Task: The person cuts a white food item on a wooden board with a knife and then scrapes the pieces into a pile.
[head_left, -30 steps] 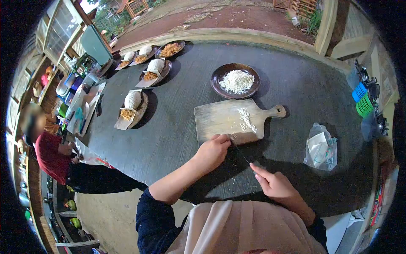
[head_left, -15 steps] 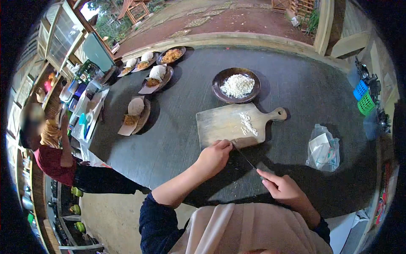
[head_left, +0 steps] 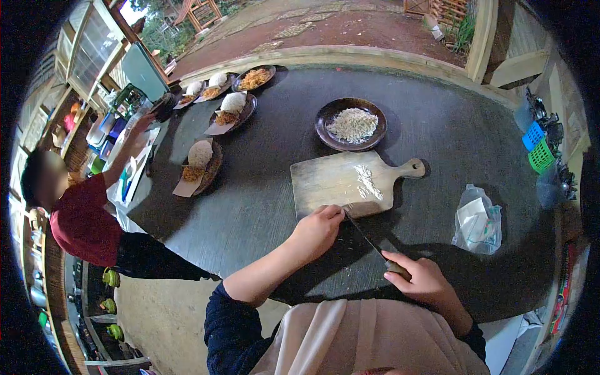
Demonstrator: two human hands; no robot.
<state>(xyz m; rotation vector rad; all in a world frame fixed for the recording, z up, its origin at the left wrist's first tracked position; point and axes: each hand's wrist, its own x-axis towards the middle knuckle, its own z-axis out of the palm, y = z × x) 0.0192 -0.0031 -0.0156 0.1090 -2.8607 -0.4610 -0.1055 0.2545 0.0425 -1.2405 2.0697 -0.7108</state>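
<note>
Here the right hand [head_left: 425, 281] grips a dark-bladed kitchen knife [head_left: 369, 240] whose tip nears the curled left hand [head_left: 319, 228] at the pale wooden cutting board's [head_left: 331, 181] near edge, risking a nick.

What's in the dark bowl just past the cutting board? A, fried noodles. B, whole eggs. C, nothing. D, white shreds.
D: the bowl beyond the cutting board holds a heap of white shreds, like the few left on the board.
</note>
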